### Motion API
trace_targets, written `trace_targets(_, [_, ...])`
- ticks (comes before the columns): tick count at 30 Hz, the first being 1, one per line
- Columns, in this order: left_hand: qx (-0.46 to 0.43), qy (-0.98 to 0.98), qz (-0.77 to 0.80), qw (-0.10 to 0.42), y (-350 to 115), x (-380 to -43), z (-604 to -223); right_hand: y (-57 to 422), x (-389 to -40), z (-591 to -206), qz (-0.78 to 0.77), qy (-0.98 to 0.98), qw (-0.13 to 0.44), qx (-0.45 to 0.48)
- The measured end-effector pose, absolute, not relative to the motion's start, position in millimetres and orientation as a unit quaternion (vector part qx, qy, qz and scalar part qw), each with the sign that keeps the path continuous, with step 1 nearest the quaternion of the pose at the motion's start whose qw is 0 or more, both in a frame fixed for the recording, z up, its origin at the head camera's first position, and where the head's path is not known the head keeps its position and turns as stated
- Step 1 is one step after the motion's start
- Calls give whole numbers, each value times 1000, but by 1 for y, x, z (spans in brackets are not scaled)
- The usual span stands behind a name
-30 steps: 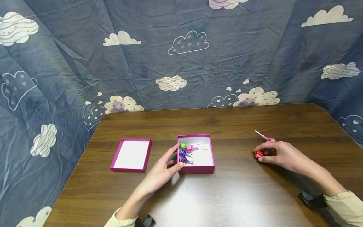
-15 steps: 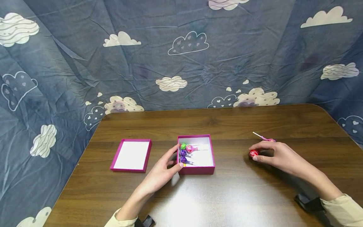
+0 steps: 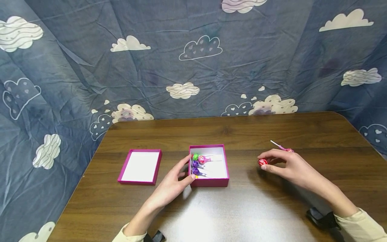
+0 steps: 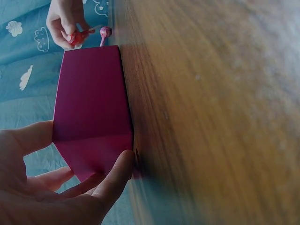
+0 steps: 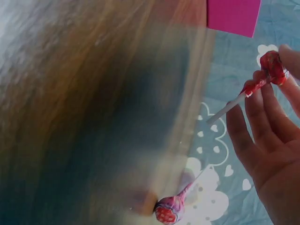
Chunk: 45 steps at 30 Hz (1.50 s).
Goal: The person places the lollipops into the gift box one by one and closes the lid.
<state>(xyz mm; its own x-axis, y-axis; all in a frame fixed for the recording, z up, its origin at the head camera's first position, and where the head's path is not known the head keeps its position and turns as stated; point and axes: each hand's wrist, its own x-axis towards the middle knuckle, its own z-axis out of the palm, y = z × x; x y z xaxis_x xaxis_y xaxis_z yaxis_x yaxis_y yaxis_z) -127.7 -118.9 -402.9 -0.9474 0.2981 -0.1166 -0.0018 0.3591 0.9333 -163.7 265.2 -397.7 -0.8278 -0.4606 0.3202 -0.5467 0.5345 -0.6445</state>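
From the head camera I see a brown wooden counter (image 3: pixel 242 208) with blue cloud cloth (image 3: pixel 193 60) hanging behind it. An open pink box (image 3: pixel 209 181) sits near the middle of the counter. Inside it, along its left wall, lie a few wrapped lollipops (image 3: pixel 198 163): green, pink and purple. My left hand (image 3: pixel 173 183) rests against the box's left wall near the front corner. Its fingers are nearly straight and touch the wall; they do not wrap around it. The box lid (image 3: pixel 139 166) lies flat to the left of the box, apart from it, white inside up. My right hand (image 3: pixel 284 164) is over the right part of the counter, well apart from the box. It pinches a red lollipop (image 3: pixel 262 162) between thumb and fingertips, with the candy head pointing toward the box. Just behind that hand, a pink lollipop (image 3: pixel 282 147) lies on the counter.

From the left wrist camera I see the box wall up close, with my thumb (image 4: pixel 115 176) at its near corner and my fingers (image 4: pixel 26 138) against its side. Far off is the right hand with the red lollipop.

From the right wrist camera, which is blurry, I see my curled fingers (image 5: pixel 255 126) holding the red lollipop by its stick. The pink lollipop lies on the counter below.
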Motion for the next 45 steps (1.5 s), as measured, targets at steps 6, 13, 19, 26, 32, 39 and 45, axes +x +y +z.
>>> trace_targets(6, [91,811,562,136,-119,-127,-404,260,-160,-396,395,-870,49,292])
trace_targets(13, [91,810,563,137,-120,-126,-407,249,-158,-393,398,-863,52,307])
trace_targets(19, [81,808,566,140,-122,-123,-408,234,-157,-389,402,-857,54,318])
trace_targets(26, [82,800,578,138,-124,-122,-410,212,-157,-382,417,-843,62,333])
trace_targets(32, [80,797,581,143,-122,-124,-410,194,-161,-376,420,-833,82,350])
trace_targets(39, [85,797,581,141,-119,-127,-409,175,-167,-367,453,-815,61,356])
trace_targets(45, [85,795,585,136,-117,-127,-406,158,-169,-363,484,-803,35,345])
